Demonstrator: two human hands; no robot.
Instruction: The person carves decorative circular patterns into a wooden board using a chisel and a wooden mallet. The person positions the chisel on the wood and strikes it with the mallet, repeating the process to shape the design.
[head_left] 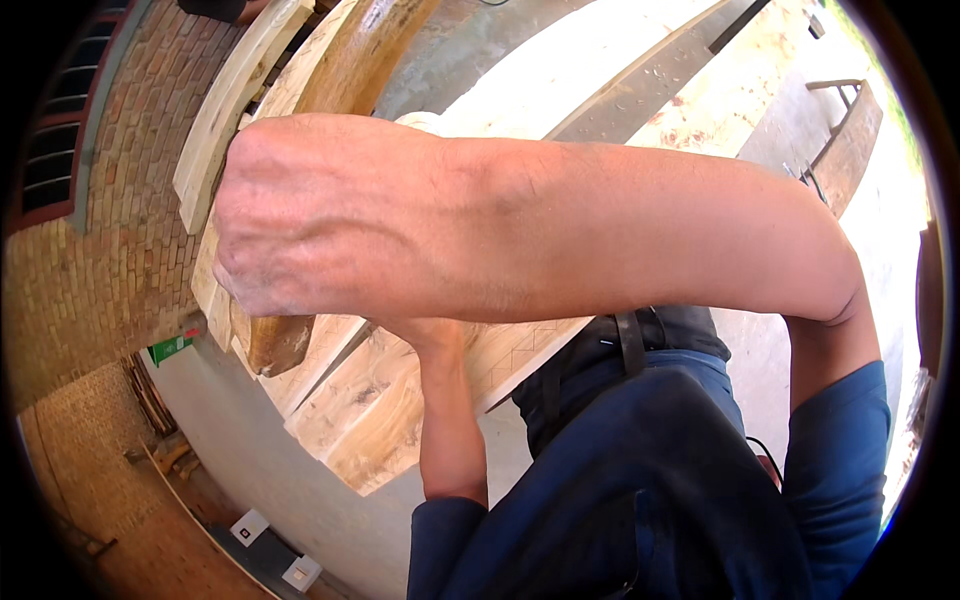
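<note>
Pale wooden boards (370,430) lie side by side in front of the person, running diagonally from the lower left toward the upper right, with the nearest one passing under the crossed arms and close to the waist. Thin, angular dark lines are drawn on the surface of that nearest board, just right of the left wrist.

The right hand (300,215) is raised close to the camera, its forearm stretching across the view from the right and covering much of the wood. Its back faces up and its fingers bend down out of sight, so I cannot tell whether they grip anything. The left hand (412,328) is mostly hidden below the right forearm, above the boards; I cannot tell how its fingers stand or what they touch.

A rounded brown timber (370,55) shows beyond the right hand, and a brown, blunt wooden end (280,345) sticks out on the near side of it; whether the two are one piece is hidden. A brick wall (140,190) stands to the left, and a green object (172,348) sits near its base, beside the grey floor (225,405)
</note>
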